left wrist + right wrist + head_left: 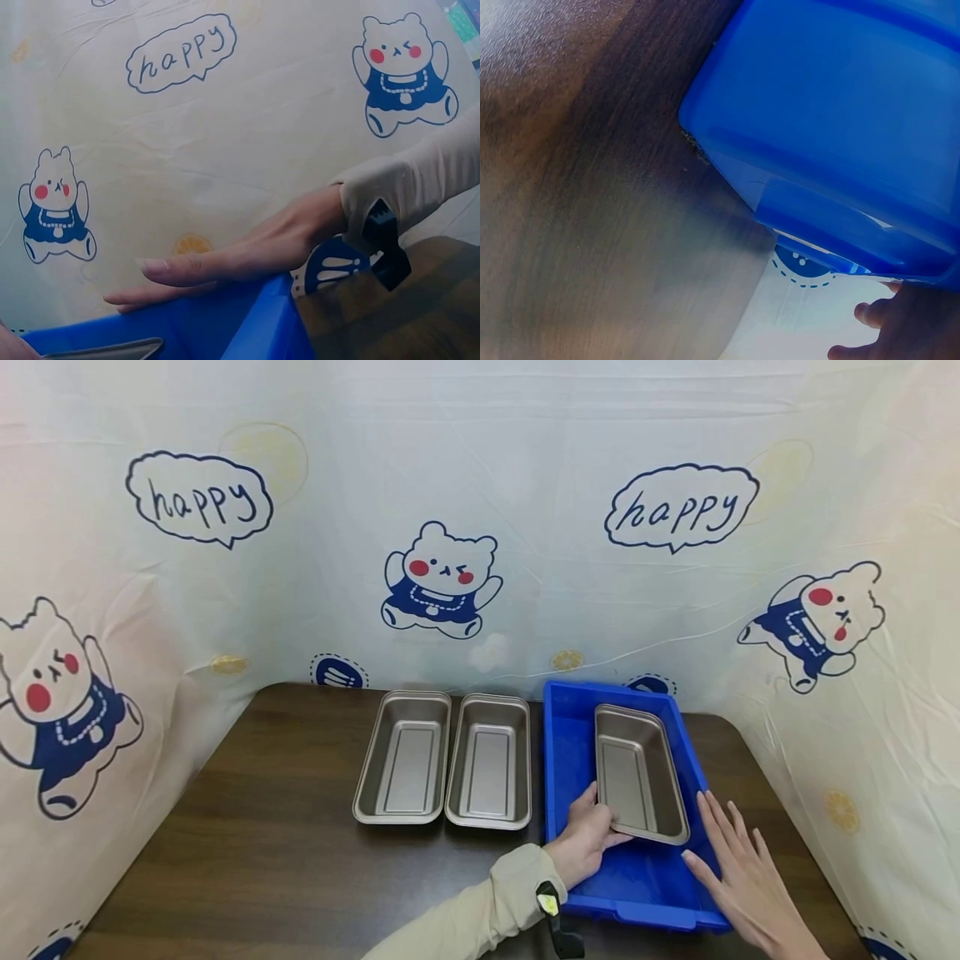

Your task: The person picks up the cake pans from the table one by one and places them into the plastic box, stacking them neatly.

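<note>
My left hand [585, 839] grips a metallic brown loaf pan [637, 772] by its near left corner. The pan lies tilted a little inside a blue plastic tray [570, 893], towards its right side. At the tray's right rim is my right hand [742, 877], its fingers straight and spread, close to the pan and holding nothing. In the left wrist view that right hand [255, 251] extends over the blue wall, with a strip of the pan's rim [112, 351] below.
Two matching loaf pans [405, 760] [489, 764] stand side by side on the brown wooden table [285, 827], left of the tray. Printed cloth [525, 468] hangs behind the table and along both sides.
</note>
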`<action>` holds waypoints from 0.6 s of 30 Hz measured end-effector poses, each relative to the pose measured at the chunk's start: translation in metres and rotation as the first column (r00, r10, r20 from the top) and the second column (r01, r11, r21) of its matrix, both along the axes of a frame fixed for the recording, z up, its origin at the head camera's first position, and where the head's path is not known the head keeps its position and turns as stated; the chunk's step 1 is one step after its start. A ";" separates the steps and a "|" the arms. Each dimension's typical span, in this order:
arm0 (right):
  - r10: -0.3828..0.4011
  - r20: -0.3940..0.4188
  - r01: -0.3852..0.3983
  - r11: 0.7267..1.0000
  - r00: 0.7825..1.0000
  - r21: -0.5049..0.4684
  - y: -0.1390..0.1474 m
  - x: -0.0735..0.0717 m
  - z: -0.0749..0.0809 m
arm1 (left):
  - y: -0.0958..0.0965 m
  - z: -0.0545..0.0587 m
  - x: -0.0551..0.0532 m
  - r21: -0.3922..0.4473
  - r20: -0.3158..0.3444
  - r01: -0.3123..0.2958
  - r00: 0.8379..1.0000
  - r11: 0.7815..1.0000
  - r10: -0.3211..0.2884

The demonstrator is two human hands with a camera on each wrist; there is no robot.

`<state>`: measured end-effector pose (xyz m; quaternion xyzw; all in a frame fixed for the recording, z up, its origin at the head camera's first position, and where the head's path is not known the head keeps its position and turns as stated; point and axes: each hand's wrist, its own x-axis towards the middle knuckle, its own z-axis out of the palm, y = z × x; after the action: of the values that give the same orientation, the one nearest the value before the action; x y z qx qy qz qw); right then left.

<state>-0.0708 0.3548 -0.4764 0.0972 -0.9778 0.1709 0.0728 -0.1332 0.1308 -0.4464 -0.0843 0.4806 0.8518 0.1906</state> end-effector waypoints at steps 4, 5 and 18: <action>-0.009 0.023 0.009 1.000 1.000 0.002 0.000 0.000 0.000 | -0.002 0.000 0.001 0.015 0.008 0.020 1.000 1.000 -0.020; -0.011 0.025 0.011 1.000 1.000 0.002 0.000 0.000 0.000 | -0.002 0.001 0.001 0.015 0.009 0.025 1.000 1.000 -0.025; -0.018 0.046 0.018 1.000 0.999 -0.001 0.000 -0.001 0.001 | -0.003 0.004 0.005 0.021 0.076 0.078 0.994 0.997 -0.080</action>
<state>-0.0715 0.3544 -0.4757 0.0845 -0.9799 0.1730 0.0518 -0.1278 0.1275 -0.4425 -0.0959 0.4680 0.8442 0.2430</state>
